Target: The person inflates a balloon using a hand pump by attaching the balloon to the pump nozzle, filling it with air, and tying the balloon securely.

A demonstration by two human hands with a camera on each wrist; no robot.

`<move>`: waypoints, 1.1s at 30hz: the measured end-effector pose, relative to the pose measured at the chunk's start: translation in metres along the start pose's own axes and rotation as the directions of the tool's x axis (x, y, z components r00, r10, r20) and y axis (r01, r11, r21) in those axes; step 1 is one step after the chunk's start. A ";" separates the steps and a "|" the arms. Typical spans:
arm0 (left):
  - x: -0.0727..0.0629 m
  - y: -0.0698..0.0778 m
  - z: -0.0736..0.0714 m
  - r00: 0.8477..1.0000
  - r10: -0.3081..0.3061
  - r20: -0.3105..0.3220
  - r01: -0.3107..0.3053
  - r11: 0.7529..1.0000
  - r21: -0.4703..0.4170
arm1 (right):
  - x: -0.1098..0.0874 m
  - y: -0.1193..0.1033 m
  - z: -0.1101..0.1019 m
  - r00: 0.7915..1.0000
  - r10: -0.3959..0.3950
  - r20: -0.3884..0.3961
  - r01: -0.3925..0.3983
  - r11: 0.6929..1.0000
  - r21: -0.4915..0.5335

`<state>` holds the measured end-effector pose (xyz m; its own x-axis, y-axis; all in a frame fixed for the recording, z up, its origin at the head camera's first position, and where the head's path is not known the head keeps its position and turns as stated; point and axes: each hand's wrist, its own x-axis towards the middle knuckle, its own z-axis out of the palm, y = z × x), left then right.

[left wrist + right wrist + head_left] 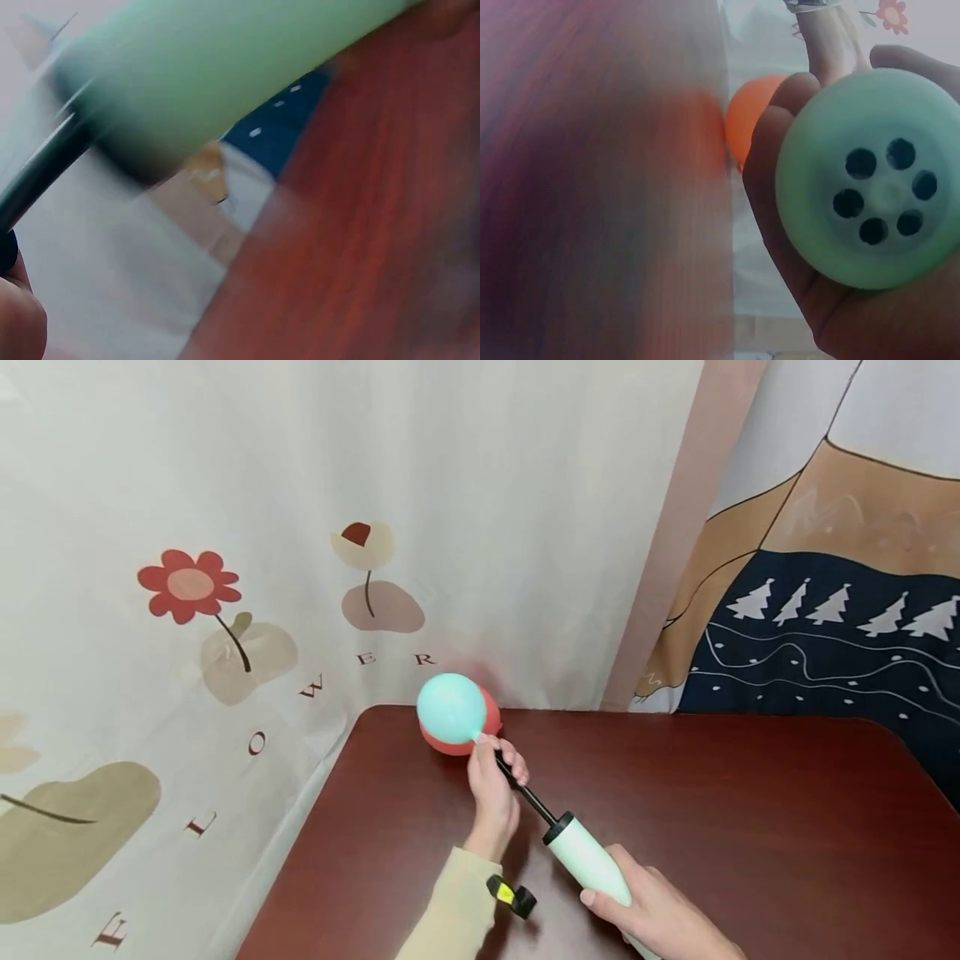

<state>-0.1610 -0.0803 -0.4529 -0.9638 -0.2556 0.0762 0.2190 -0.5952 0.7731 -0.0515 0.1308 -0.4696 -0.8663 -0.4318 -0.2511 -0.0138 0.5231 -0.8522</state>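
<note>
A light blue balloon (450, 708), partly inflated, sits on the tip of a pale green hand pump (588, 860). My left hand (495, 785) grips the balloon's neck and the black nozzle end of the pump. Around the pump's green barrel curls my right hand (663, 902), with the black rod showing between barrel and nozzle. The barrel (225, 75) looms large and blurred in the left wrist view. Its round end (885, 187), with several holes, faces the right wrist camera, and the right fingers (769, 172) wrap its side.
Behind the blue balloon, a red balloon (492, 714) rests at the far edge of the dark red-brown table (750, 810). A flower-printed curtain (525, 527) hangs along the back and left. A black and yellow strap piece (512, 896) is at the left cuff.
</note>
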 end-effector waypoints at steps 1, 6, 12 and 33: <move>-0.006 -0.005 0.001 1.000 -0.013 0.016 0.013 1.000 0.000 | 0.001 0.000 0.001 1.000 -0.009 -0.012 0.009 1.000 -0.006; -0.027 -0.024 0.004 0.997 -0.052 0.064 0.050 0.998 0.031 | 0.008 -0.004 0.005 0.994 -0.067 -0.086 0.065 0.997 -0.030; -0.026 -0.024 0.007 0.999 -0.037 0.040 0.034 0.998 0.059 | 0.007 -0.006 0.007 0.995 -0.055 -0.088 0.058 0.998 0.026; 0.008 0.014 -0.004 1.000 0.010 -0.020 -0.010 1.000 -0.006 | -0.014 0.011 -0.003 0.994 -0.029 0.110 0.027 0.999 0.023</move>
<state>-0.1647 -0.0936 -0.4443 -0.9583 -0.2768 0.0710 0.2295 -0.5972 0.7685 -0.0413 0.1447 -0.4744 -0.8056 -0.5248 -0.2749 -0.0254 0.4943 -0.8689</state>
